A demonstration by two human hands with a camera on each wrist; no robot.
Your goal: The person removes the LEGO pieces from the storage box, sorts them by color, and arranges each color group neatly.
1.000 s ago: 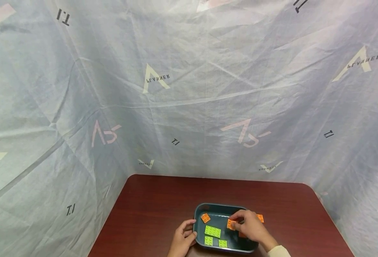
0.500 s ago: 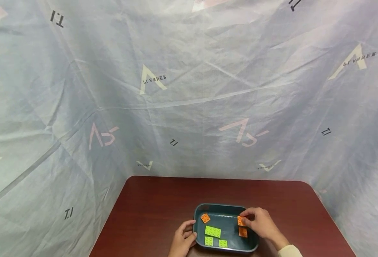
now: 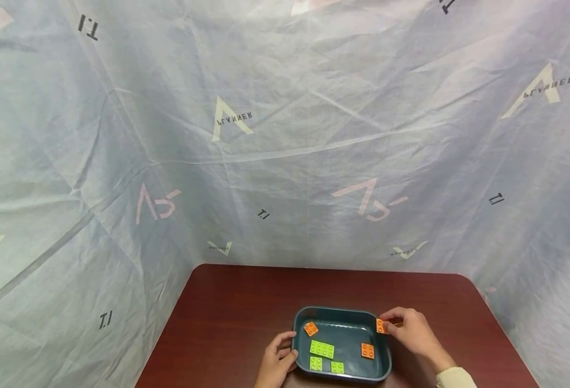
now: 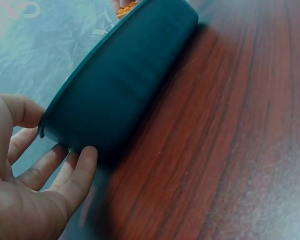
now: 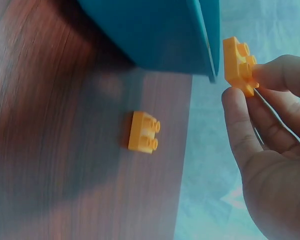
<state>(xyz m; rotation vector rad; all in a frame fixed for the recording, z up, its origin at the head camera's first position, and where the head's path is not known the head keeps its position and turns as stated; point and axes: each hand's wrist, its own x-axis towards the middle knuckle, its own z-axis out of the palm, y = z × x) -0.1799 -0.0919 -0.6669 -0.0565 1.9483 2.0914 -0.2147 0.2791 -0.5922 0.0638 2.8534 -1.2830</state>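
A dark teal tray (image 3: 345,337) stands near the table's front edge. My left hand (image 3: 276,360) holds its left end, fingers and thumb against the outer wall and rim, as the left wrist view shows of the tray wall (image 4: 125,75). My right hand (image 3: 413,334) pinches an orange toy brick (image 5: 235,65) between thumb and fingers, at the tray's right rim in the head view. Inside the tray lie an orange brick (image 3: 367,351) at right, another orange brick (image 3: 311,328) at the back left, a long green brick (image 3: 322,349) and two small green bricks (image 3: 315,364).
One more orange brick (image 5: 142,134) rests on the table outside the tray, visible in the right wrist view; the right hand hides it from the head view. The dark red wooden table (image 3: 246,296) ends at a hanging grey-white sheet (image 3: 290,188) behind and at the sides.
My right hand has moved right with the orange brick, from inside the tray to its right rim, uncovering the other orange brick there. My left hand keeps its place.
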